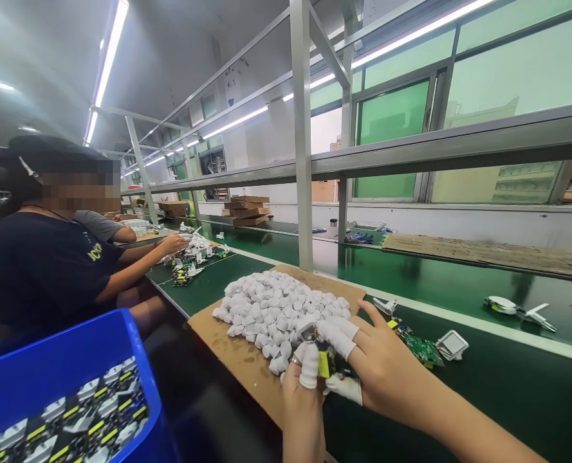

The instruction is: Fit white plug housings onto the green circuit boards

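Observation:
My left hand [301, 392] and my right hand [379, 360], both with white finger cots, close around a small circuit board assembly [324, 364]. It shows a yellow block and dark parts, and fingers cover much of it. Just beyond my hands, a heap of small white rounded pieces [271, 308] lies on a cardboard sheet [242, 360]. To the right of my right hand, a green circuit board [423, 349] with a white frame-like piece [453, 345] lies on the dark green bench.
At lower left, a blue bin [143, 360] holds rows of board assemblies [87, 411]. A co-worker [49, 270] sits on the left, handling white parts beside a pile of boards [189, 267]. A metal post [301, 141] rises behind the cardboard. White parts [520, 310] lie at far right.

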`<action>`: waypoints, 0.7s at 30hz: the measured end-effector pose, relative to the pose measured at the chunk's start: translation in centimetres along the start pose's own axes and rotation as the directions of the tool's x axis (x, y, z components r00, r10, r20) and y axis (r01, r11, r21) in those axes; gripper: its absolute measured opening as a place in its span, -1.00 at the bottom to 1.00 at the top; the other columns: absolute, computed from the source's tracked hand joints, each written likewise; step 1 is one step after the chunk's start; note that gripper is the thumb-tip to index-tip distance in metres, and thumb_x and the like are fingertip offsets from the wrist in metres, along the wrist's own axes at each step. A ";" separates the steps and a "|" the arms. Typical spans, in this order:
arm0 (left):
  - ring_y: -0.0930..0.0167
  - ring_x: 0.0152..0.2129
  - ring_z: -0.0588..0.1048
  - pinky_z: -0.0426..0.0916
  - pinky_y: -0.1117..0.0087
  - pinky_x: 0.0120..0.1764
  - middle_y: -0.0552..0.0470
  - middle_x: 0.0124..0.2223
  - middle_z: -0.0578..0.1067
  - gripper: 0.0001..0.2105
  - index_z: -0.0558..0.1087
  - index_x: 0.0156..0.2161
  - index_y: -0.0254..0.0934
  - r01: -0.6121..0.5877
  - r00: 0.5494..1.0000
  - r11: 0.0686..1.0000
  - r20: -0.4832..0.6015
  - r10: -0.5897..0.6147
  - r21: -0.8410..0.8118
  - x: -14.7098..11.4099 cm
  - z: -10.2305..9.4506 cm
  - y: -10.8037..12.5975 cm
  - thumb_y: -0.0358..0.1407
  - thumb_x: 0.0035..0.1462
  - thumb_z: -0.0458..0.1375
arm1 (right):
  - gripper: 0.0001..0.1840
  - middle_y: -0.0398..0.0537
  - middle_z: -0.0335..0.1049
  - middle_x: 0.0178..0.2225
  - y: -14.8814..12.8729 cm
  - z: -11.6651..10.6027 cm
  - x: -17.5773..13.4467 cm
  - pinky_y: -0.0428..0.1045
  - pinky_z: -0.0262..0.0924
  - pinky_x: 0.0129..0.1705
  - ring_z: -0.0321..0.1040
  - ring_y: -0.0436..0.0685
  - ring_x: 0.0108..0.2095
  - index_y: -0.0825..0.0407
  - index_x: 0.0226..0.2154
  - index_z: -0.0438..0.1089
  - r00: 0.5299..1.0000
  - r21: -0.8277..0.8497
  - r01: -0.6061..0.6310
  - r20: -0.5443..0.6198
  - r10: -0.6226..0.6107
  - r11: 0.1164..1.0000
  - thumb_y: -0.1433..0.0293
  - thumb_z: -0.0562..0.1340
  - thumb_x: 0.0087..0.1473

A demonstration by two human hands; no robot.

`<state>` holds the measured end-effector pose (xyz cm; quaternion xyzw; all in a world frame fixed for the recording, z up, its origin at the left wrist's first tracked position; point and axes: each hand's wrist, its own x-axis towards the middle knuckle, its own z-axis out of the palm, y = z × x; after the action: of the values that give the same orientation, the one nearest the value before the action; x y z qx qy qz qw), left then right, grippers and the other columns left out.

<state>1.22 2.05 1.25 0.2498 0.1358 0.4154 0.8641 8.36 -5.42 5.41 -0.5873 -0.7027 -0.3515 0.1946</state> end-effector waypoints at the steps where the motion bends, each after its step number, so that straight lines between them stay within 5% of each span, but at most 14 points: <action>1: 0.53 -0.46 0.46 0.31 0.68 -0.37 0.12 -0.50 0.53 -0.75 0.47 -0.48 -0.22 0.001 1.000 1.000 -0.012 -0.001 0.004 0.0 -0.1 -0.1 -0.27 -0.42 0.30 | -0.66 0.21 0.27 -0.35 -0.1 0.1 -0.1 0.35 -0.15 -0.15 0.16 0.28 -0.30 0.26 -0.14 0.19 1.000 -0.003 -0.001 0.001 0.001 1.000 0.40 -0.06 0.07; 5: 0.55 -0.48 0.45 0.31 0.70 -0.43 0.13 -0.45 0.52 -0.76 0.45 -0.41 -0.22 -0.061 0.997 0.996 -0.036 0.063 0.061 0.1 -0.5 -0.5 -0.25 -0.31 0.26 | -0.66 0.22 0.27 -0.33 -0.1 0.4 -0.3 0.33 -0.14 -0.13 0.16 0.27 -0.29 0.27 -0.15 0.20 1.000 0.011 -0.009 -0.003 0.009 1.000 0.41 -0.06 0.08; 11: 0.20 -0.38 0.44 0.36 0.27 -0.31 -0.06 -0.55 0.48 -0.45 0.44 -0.51 -0.27 -0.046 0.994 0.980 -0.090 0.065 0.193 1.7 -1.7 -0.9 0.18 -0.50 0.08 | -0.63 0.23 0.27 -0.30 0.5 -0.1 0.0 0.33 -0.16 -0.12 0.15 0.28 -0.25 0.26 -0.12 0.17 0.999 0.055 -0.038 -0.010 0.039 0.998 0.36 -0.02 0.07; 16: 0.20 -0.32 0.42 0.34 0.26 -0.27 -0.07 -0.36 0.49 -0.61 0.43 -0.37 -0.26 -0.031 0.984 0.957 -0.160 0.080 0.289 1.0 -1.9 -1.5 0.00 -0.26 0.11 | -0.63 0.21 0.26 -0.28 0.4 -0.5 0.1 0.31 -0.17 -0.11 0.15 0.26 -0.24 0.24 -0.11 0.15 0.998 0.076 -0.059 -0.025 0.061 0.995 0.34 -0.03 0.08; 21: 0.20 -0.10 0.25 0.11 0.28 -0.04 -0.09 -0.19 0.42 -0.58 0.40 -0.33 -0.28 -0.202 0.945 0.873 -0.146 0.292 0.443 -0.8 -0.9 -1.1 0.00 -0.28 0.13 | -0.62 0.25 0.27 -0.32 0.2 0.1 -0.2 0.35 -0.17 -0.12 0.16 0.29 -0.26 0.30 -0.17 0.20 0.998 0.059 -0.059 -0.015 0.060 0.996 0.33 -0.06 0.09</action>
<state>1.01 1.12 -0.07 0.4014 0.2788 0.5073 0.7098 8.65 -5.48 5.24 -0.5992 -0.6932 -0.3294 0.2280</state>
